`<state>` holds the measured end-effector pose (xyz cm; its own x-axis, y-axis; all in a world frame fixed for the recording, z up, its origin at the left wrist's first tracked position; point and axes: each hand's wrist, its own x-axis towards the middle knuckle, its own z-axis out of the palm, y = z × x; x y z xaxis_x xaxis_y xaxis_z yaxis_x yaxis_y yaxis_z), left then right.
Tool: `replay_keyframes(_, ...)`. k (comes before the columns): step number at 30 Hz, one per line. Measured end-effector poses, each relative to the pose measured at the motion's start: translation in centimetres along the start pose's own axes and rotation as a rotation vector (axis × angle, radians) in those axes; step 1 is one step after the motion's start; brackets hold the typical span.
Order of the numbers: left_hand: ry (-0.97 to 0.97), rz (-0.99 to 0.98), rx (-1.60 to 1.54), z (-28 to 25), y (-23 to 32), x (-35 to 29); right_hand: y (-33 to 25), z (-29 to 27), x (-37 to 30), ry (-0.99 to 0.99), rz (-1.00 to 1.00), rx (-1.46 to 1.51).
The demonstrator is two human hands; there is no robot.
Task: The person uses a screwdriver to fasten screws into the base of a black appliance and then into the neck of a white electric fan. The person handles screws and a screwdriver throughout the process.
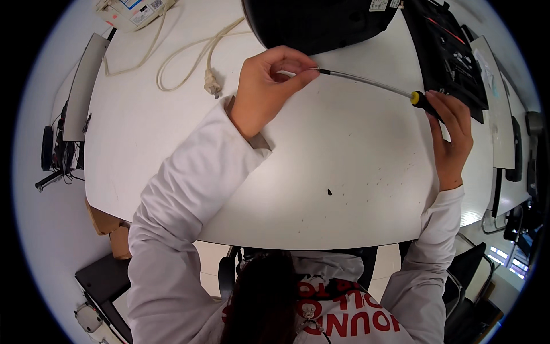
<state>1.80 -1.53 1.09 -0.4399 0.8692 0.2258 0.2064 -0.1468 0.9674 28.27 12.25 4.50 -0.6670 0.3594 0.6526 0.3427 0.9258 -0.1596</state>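
Note:
A long screwdriver (366, 81) with a thin metal shaft and a yellow-and-black handle lies across the air above the white table (321, 172). My left hand (269, 86) pinches the tip of the shaft between thumb and fingers, just below a large black rounded appliance (315, 23). My right hand (452, 135) grips the handle at the right, next to a flat black panel (447, 51) with wires and small parts. Both sleeves are white.
A cream power cord with plug (211, 83) loops at the back left, running to a white device (134, 11). Small dark specks and a screw-like bit (329, 192) lie on the table. Chairs stand at the right and below the table edge.

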Motion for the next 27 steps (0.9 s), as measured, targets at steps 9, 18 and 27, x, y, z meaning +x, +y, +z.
replay_keyframes(9,-0.051,0.043,-0.149,-0.26,-0.3,0.06,-0.21,-0.08,0.04,-0.01,0.001,-0.008)
replay_keyframes(18,-0.066,0.025,-0.269,-0.4,-0.6,0.09,-0.44,0.09,-0.02,-0.044,0.051,0.075)
replay_keyframes(27,-0.077,0.06,-0.236,-0.57,-0.78,0.11,-0.43,-0.14,-0.03,-0.099,0.068,0.085)
